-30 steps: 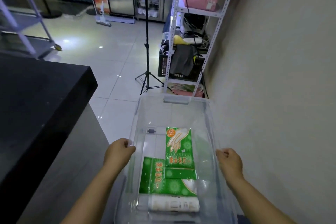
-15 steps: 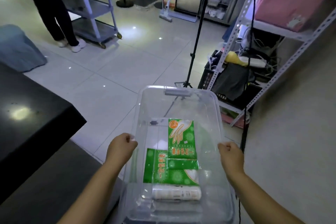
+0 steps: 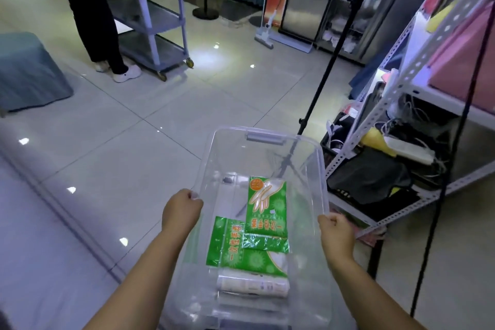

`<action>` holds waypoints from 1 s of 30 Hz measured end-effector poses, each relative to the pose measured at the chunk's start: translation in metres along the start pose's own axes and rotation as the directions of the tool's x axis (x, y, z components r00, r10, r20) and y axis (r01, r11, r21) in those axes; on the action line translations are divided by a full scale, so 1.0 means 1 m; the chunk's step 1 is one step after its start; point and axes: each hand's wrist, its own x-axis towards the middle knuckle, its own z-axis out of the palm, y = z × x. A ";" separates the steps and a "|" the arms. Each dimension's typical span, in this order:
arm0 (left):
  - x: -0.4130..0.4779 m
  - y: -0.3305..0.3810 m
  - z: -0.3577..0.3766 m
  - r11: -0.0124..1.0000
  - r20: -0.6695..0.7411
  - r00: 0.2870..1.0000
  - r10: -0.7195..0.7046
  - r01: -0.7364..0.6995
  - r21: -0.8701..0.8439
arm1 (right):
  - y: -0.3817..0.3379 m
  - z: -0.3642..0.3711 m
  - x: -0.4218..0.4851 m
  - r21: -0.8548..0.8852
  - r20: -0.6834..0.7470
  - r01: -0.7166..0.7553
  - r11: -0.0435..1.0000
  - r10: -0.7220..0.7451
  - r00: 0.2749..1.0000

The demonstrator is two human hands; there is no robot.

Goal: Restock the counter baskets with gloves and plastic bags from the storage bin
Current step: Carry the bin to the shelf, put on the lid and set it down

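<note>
I carry a clear plastic storage bin (image 3: 270,139) in front of me, above the tiled floor. My left hand (image 3: 182,209) grips its left rim and my right hand (image 3: 336,233) grips its right rim. Inside lie two green glove packets: one (image 3: 267,205) with a hand picture, further from me, and another (image 3: 235,248) under it, closer to me. A white roll of plastic bags (image 3: 253,286) lies at the bin's near end.
A metal shelf rack (image 3: 417,61) with cables, cloths and a pink bag stands to the right. A black tripod (image 3: 321,83) rises beyond the bin. A person (image 3: 91,13) stands by a grey trolley (image 3: 155,21) at the far left. A grey-covered block (image 3: 26,72) sits left.
My view has swung left, away from the wall and the black counter, which has left the view. The bin stays in both hands; the trolley and the standing person have come into sight.
</note>
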 end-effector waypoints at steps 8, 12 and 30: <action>0.110 0.045 0.011 0.994 -0.036 0.994 -0.103 0.101 -0.052 | -0.064 0.071 0.101 0.002 0.024 -0.001 1.000 0.001 1.000; 0.167 0.062 0.003 0.987 -0.071 0.988 -0.134 0.126 -0.104 | -0.108 0.111 0.149 -0.039 0.109 0.050 0.998 -0.045 0.993; 0.477 0.062 -0.114 0.943 -0.066 0.966 -0.249 0.226 -0.245 | -0.308 0.413 0.305 -0.020 0.357 0.160 0.987 -0.143 0.923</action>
